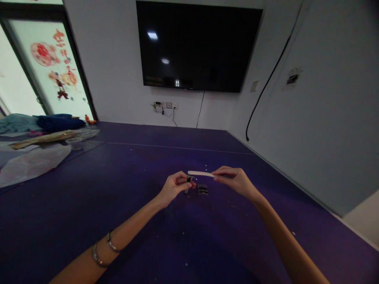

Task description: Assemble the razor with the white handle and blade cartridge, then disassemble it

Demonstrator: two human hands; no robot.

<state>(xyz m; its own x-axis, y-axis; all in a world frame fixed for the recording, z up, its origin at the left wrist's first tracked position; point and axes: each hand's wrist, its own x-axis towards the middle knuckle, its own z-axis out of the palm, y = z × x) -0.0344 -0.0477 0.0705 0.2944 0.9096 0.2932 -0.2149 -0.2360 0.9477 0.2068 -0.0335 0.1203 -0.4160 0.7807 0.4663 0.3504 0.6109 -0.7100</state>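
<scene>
My right hand [233, 179] pinches one end of a slim, pale, slightly curved stick [201, 173], which lies level and points left. Its far tip is close to the fingers of my left hand [174, 187]; whether it touches them I cannot tell. Between the thumb and fingers of that left hand is a small black-and-metal piece [188, 179], too small to name. A short grey part [186, 191] shows just below it. On the purple surface [142, 225], between and slightly beyond the hands, rests a small flat black item [203, 189].
White specks are scattered over the surface. At the far left are clear plastic bags [38, 161], folded blue cloth [60, 122] and a small orange object [87, 119]. A television [198, 47] hangs on the back wall, and a black cable [268, 81] dangles at the right.
</scene>
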